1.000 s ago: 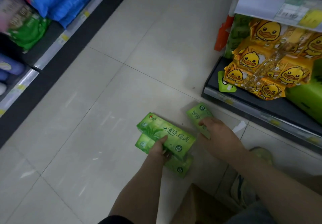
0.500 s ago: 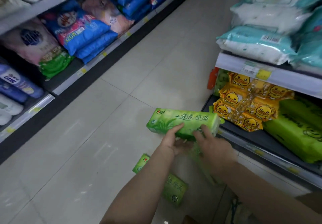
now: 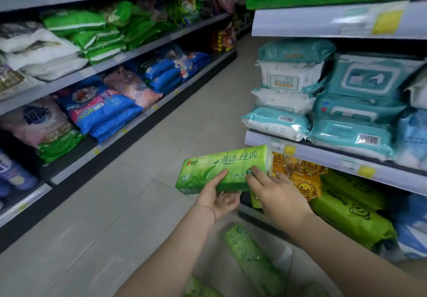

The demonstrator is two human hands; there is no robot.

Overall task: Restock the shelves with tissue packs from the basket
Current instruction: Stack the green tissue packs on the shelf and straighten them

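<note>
A long green tissue pack [image 3: 221, 167] with white lettering is held level in front of the right-hand shelving, at the height of its second shelf edge [image 3: 323, 158]. My left hand [image 3: 218, 198] grips it from below, thumb on its front face. My right hand [image 3: 277, 195] holds its right lower part from the front. Lower down, another green tissue pack [image 3: 251, 257] lies slanted on the floor, and a corner of a third green pack [image 3: 198, 288] shows at the bottom edge. No basket is visible.
The right shelving holds teal wipe packs [image 3: 351, 132] above, yellow duck packs [image 3: 300, 176] and green bags [image 3: 351, 218] below. Across the tiled aisle [image 3: 161, 158], left shelves carry blue, pink, white and green packs [image 3: 99, 109].
Both hands have lifted one green pack from the pile on the floor up to shelf height. My view has tilted up from the floor to the aisle.
</note>
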